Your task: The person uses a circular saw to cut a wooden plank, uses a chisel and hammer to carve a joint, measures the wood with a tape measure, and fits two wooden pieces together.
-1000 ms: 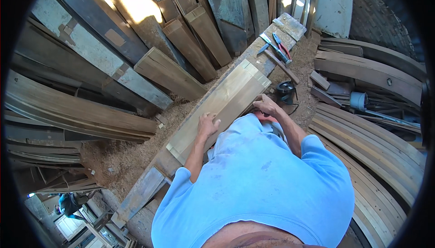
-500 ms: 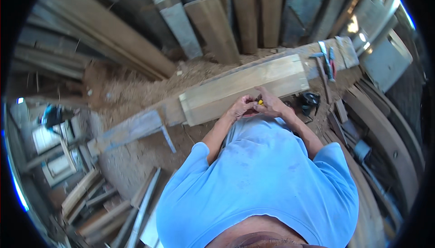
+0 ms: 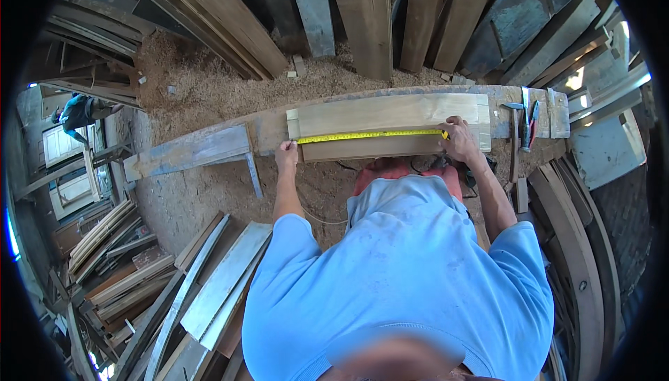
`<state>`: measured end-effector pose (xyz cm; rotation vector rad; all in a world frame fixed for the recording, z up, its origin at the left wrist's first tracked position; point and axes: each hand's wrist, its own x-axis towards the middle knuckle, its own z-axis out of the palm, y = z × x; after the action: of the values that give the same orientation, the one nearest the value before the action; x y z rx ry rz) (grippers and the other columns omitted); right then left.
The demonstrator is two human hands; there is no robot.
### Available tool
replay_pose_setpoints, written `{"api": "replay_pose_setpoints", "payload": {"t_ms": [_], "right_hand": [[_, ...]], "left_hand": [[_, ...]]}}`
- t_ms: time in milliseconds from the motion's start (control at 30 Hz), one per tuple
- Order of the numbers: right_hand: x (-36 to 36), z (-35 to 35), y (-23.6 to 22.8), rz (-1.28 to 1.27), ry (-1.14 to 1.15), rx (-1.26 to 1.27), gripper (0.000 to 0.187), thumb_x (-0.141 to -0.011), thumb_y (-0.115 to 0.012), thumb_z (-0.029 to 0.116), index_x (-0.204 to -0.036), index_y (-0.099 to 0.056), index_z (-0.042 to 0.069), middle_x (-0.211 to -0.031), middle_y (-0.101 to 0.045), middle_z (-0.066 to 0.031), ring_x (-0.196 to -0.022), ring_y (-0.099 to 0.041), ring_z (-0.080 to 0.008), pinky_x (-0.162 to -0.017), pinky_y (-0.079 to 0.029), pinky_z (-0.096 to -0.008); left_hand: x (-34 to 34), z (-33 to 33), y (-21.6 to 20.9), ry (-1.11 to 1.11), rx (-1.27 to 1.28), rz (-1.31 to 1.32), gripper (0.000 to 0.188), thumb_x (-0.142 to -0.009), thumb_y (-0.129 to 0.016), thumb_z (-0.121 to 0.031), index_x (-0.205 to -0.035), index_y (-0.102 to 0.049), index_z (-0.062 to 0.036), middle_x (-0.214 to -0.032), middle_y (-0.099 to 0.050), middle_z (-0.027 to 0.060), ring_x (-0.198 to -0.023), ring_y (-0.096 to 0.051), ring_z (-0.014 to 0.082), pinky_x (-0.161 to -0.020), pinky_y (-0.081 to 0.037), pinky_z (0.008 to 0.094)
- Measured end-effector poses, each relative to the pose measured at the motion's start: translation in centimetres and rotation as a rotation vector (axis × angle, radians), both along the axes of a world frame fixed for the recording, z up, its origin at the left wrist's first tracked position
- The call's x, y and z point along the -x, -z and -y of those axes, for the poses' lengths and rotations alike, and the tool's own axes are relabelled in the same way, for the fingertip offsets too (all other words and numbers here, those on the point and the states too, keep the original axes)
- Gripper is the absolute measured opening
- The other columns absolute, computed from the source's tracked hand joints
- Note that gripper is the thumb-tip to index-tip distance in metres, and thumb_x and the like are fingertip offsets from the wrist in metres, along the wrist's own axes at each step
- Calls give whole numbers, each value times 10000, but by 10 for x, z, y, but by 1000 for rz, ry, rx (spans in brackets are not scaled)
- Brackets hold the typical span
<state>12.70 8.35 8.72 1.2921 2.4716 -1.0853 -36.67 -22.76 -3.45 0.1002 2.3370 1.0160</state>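
Note:
A yellow tape measure [image 3: 369, 136] is drawn out along a pale wooden workpiece [image 3: 390, 113] lying on a long plank bench [image 3: 268, 134]. The thumb and fingers of my left hand [image 3: 286, 154] pinch the blade's end by the workpiece's left end. Toward its right end, my right hand [image 3: 460, 141] closes around the tape's case, which is mostly hidden by the fingers. The blade runs nearly straight between both hands, above the browner near face [image 3: 369, 148] of the workpiece.
To the right on the bench lie a hammer [image 3: 515, 134] and a red-handled tool [image 3: 534, 127]. Tall boards [image 3: 362, 22] lean at the back above wood shavings. Loose planks [image 3: 226, 280] are piled at the lower left. Another person [image 3: 78, 118] bends over at the far left.
My hands were together near the workpiece's middle around the tape measure. They have spread apart, left hand leftward and right hand rightward, with the blade pulled out between them. The view has shifted.

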Motion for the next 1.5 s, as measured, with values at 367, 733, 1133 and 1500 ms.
{"api": "replay_pose_setpoints", "payload": {"t_ms": [367,733,1133,1500], "right_hand": [[-53,-25,20,-19,35,-37,501,-803,-797,196,-1299,-729,170,-1423,-560,-208,-1302,-557,-410,-1117,-469,-469],[-196,-86,36,44,114,-185,430,-847,-762,230,-1278,-752,230,-1462,-553,-152,-1367,-513,-385,-1066,-495,-494],[-203,-108,37,-6,76,-204,476,-834,-775,163,-1307,-730,195,-1441,-542,-155,-1334,-520,-373,-1073,-487,-499],[-207,-110,40,-15,67,-205,496,-812,-792,165,-1304,-733,182,-1438,-550,-154,-1322,-529,-369,-1087,-477,-482]], "left_hand": [[-43,-20,16,206,261,-441,233,-902,-802,-223,-1039,-740,-45,-895,-747,64,-801,-680,165,-778,-561,355],[-126,-63,-47,468,697,-510,682,-966,-618,-332,-1520,-467,37,-1526,-441,341,-1420,-420,483,-1205,-344,507],[-198,-88,-42,577,655,-473,775,-1007,-526,-331,-1575,-257,122,-1602,-219,451,-1512,-197,611,-1281,-215,552],[-196,-90,-43,556,665,-436,778,-1001,-527,-319,-1575,-251,128,-1616,-205,443,-1520,-192,599,-1286,-196,553]]}}
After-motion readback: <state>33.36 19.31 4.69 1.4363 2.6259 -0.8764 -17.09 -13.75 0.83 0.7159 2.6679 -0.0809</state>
